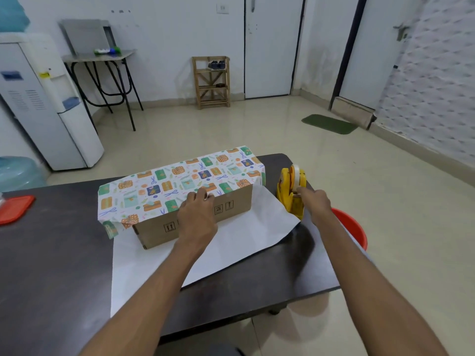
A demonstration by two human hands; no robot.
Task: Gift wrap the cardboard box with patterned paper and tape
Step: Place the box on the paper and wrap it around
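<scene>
Two hands busy: paper and tape.
Your left hand curls on the patterned paper edge atop the cardboard box, lying long from left to right. Beside it, farther right, your right hand pinches tape at the yellow holder.

Cardboard box top under patterned paper

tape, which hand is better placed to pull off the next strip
Right. The right hand is at the dispenser and seems to pinch the end of the tape. The left hand holds the paper edge on the box; moving it would likely free that edge.
</scene>
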